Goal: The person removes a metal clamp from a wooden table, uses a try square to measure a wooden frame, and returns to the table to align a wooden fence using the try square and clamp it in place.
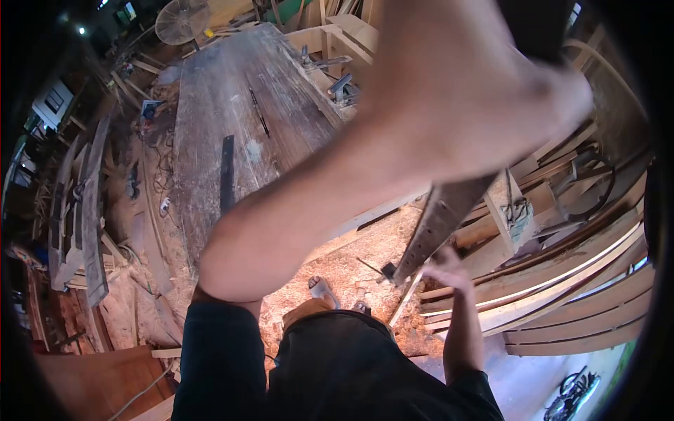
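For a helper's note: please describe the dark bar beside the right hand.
From the big wooden tabletop, look down-right to the right hand. The dark bar slants down beside that hand. Small holes set it apart from the paler boards nearby.

The shirt (pixel 344 365) is black and plain, its front rounded. Left of it, the left sleeve (pixel 223 351) is short, dark with a bluish tinge, its edge cut straight; right of it, the right sleeve (pixel 474 398) is black. The left hand (pixel 467 105) and right hand (pixel 449 270) are bare. Just past the shirt's front shows tan legwear (pixel 305 310), then what looks like a pale sandal (pixel 324 292).
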The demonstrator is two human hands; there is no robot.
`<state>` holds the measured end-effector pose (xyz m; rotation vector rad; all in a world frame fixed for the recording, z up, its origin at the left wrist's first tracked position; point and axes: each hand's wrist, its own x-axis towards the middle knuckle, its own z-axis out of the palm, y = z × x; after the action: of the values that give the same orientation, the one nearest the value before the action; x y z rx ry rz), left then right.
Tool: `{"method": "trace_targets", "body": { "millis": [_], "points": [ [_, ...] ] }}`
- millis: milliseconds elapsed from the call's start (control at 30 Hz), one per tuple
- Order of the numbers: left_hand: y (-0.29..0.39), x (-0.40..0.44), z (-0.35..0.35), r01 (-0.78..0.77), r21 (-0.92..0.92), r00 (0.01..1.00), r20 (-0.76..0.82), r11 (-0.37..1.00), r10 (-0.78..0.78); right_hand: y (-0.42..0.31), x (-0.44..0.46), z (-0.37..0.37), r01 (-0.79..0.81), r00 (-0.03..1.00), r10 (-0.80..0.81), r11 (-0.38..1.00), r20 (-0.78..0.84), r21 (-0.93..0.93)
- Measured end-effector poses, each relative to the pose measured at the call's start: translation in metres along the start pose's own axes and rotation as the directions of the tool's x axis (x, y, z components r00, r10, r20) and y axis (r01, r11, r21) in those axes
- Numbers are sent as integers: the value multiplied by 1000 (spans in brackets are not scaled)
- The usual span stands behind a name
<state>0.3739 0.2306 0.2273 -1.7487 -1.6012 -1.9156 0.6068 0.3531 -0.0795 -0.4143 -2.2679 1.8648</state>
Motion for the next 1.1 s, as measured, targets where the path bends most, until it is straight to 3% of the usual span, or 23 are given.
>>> {"method": "trace_targets", "body": {
  "millis": [100, 200, 267, 300, 467, 500, 533, 600, 633, 733, 833, 933, 1033, 1100],
  "points": [
    [-10, 1, 4, -57, -21, 996, 68, 998, 58, -55, 4, -49, 236, 920, -283, 952, -272, -193],
    [-39, 15, 15, -136, -39, 989, 46, 990, 137, -201, 36, -54, 344, 549, -666, 731, -505, -589],
    [-70, 21, 26, -234, -80, 972, -43, 969, 231, -286, 59, -48, 572, 382, -680, 706, -626, -418],
    [-82, 20, 30, -213, -77, 977, -20, 974, 212, -324, 83, -17, 491, 293, -679, 711, -673, -504],
    [-135, 11, 47, -74, -97, 997, -24, 992, 72, -350, 186, 1, 574, 503, -613, 764, -609, -295],
    [-144, 8, 50, -26, -71, 1000, -3, 997, 26, -347, 202, -14, 598, 586, -603, 773, -542, -213],
    [-154, 7, 52, 22, -42, 1000, 16, 999, -22, -341, 216, -43, 612, 719, -589, 788, -370, -64],
    [-176, 7, 58, 49, -15, 999, 15, 999, -48, -328, 239, -83, 560, 829, -550, 817, -103, 139],
    [-179, 8, 61, 70, -21, 996, 50, 997, -69, -313, 243, -78, 572, 809, -586, 768, -44, 289],
    [-178, 18, 67, 85, -27, 993, 85, 996, -82, -320, 236, -91, 583, 803, -592, 754, -69, 303],
    [-165, 44, 69, -42, -9, 999, 16, 999, 42, -346, 239, -103, 700, 714, -684, 690, -149, 186],
    [-156, 52, 57, -50, 49, 996, 83, 998, 46, -371, 246, -109, 777, 625, -756, 626, -194, 63],
    [-187, 13, 76, 49, 119, 983, 170, 992, -69, -394, 249, -112, 811, 564, -798, 584, -212, -39],
    [-207, -25, 85, 133, 55, 975, 172, 990, -141, -408, 254, -115, 819, 533, -817, 563, -222, -107]
  ]
}}
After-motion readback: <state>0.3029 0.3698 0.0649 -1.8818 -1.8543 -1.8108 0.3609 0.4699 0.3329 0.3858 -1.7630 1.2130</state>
